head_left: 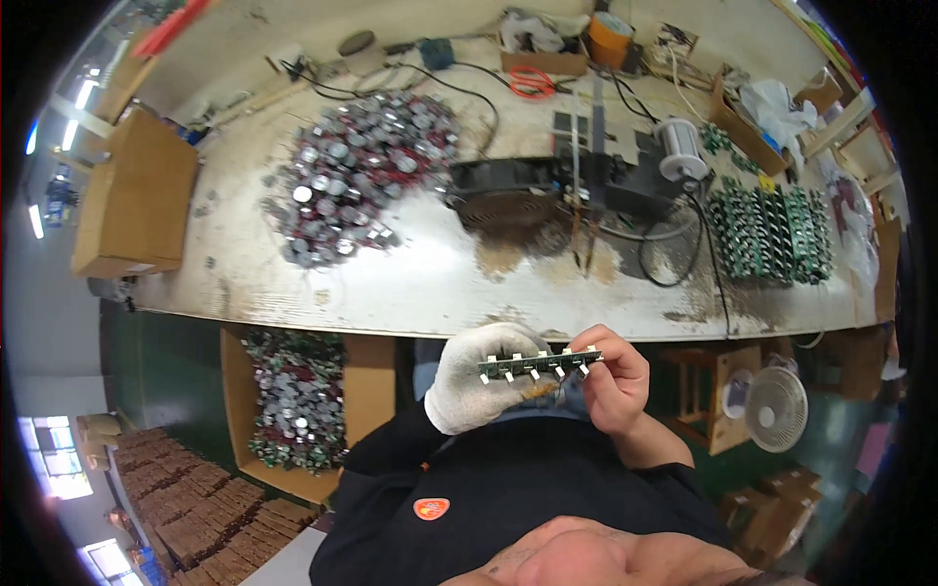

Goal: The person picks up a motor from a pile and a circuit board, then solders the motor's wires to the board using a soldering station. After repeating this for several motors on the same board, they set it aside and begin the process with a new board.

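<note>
Just off the table's near edge I hold a narrow strip of green circuit boards (pixel 537 362) level in front of my chest. White connectors stick out along both of its long sides. My left hand (pixel 472 383), in a white knitted glove with grey smudges, is closed around the left part of the strip from behind. Bare fingers of my right hand (pixel 618 383) pinch its right end. Across the table stands a dark bench machine (pixel 518 190) with a round black fan-like part and a spool of silvery wire (pixel 680 149).
Left of the machine lies a big heap of round silvery parts with red wires (pixel 362 176). At right are rows of green circuit boards (pixel 772 232). An open carton (pixel 369 391) below the edge holds similar parts. A closed cardboard box (pixel 137 200) and white fan (pixel 777 408) stand aside.
</note>
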A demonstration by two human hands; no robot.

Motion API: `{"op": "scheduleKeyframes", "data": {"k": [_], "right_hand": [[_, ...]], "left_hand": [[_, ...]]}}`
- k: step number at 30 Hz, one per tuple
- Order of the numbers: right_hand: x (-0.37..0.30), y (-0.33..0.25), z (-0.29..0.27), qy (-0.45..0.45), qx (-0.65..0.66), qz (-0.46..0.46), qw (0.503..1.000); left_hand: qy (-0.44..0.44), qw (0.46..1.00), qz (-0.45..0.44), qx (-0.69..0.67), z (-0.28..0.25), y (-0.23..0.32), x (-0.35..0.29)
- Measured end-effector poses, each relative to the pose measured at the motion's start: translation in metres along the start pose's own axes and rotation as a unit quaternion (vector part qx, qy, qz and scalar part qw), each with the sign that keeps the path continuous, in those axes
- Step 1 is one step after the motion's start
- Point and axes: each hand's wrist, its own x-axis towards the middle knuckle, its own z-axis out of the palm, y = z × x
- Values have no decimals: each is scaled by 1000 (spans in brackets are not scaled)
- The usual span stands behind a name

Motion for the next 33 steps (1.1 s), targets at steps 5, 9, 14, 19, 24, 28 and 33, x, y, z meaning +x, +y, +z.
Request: {"op": "scheduleKeyframes", "data": {"k": [5, 9, 14, 19, 24, 28, 33], "right_hand": [[26, 20, 36, 73, 156, 183, 968], [55, 54, 62, 56, 199, 180, 962], [89, 90, 75, 64, 244, 242, 937], [107, 112, 81, 100, 302, 334, 887], [111, 126, 97, 113, 181, 254, 943], [117, 124, 92, 82, 296, 297, 904], [118, 142, 92, 132, 400, 387, 821]], "left_hand": [[116, 984, -112, -72, -31, 10, -12], [161, 972, -84, -148, -64, 7, -13], [62, 968, -72, -231, -116, -17, 12], [65, 923, -109, -363, -134, -38, 21], [218, 954, -33, -205, -120, -33, 18], [151, 951, -64, -263, -130, -17, 12], [127, 898, -58, -417, -164, -66, 9]]}}
